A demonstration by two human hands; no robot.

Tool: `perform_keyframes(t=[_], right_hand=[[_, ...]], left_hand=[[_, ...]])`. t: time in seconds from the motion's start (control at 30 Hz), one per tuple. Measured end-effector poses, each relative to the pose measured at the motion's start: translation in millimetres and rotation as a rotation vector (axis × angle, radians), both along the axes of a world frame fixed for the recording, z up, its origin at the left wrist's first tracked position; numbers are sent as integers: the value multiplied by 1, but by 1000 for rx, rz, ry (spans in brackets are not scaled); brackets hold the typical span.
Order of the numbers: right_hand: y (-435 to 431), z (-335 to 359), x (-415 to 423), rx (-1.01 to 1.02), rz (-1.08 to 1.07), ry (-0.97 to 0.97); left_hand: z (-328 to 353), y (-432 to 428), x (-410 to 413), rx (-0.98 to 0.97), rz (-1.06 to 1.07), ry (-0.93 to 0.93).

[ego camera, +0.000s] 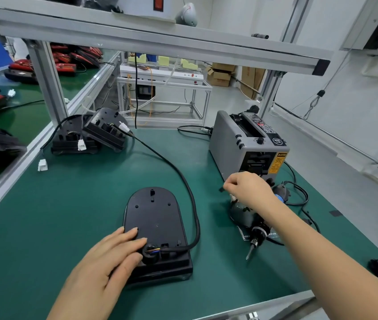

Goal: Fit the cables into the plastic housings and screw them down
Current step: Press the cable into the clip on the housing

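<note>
My left hand [109, 257] lies flat, fingers straight, on the near end of the black housing [155, 218] on the green mat [79, 215]. Its cable [184, 181] enters there and arcs away rightward. My right hand [247, 189] pinches a small dark scrap [221, 189] just before the grey dispenser [229, 139], above the lying screwdriver [249, 224].

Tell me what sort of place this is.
Probably a factory assembly bench: a green work mat under an aluminium frame, a tape dispenser, an electric screwdriver, and piled black plastic housings.

bright, even overhead light; soft shadows; strong wide-angle bending at edges; mostly sharp.
</note>
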State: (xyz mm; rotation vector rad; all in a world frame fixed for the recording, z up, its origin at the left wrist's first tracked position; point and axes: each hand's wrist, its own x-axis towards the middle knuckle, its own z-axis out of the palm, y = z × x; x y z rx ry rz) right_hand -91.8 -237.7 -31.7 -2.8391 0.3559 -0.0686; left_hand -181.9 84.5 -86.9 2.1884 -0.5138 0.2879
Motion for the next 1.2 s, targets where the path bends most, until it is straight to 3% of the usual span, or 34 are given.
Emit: perform_keyframes(t=[0.1,0.17,0.33,0.47,0.63,0.73,0.9,1.03,1.2], right_hand=[[32,15,-17,535,153,74],[53,19,-26,662,278,126],[95,22,-30,708,484,212],[107,18,-29,716,472,182],[114,12,-36,878,408,122],[120,8,-42,921,352,5],[134,4,-57,941,345,-161],[137,4,-61,1020,285,-270],[138,1,-67,951,267,-348]], left_hand=[[13,-4,11,20,74,-81],[27,-14,20,43,77,-136],[50,-42,41,106,-52,-57],[50,-43,46,39,-22,74],[42,-37,46,-231,79,189],[43,-34,47,-482,72,293],[46,-36,46,-740,0,408],[46,-38,43,-800,-60,456],[44,-41,40,-844,-30,465]])
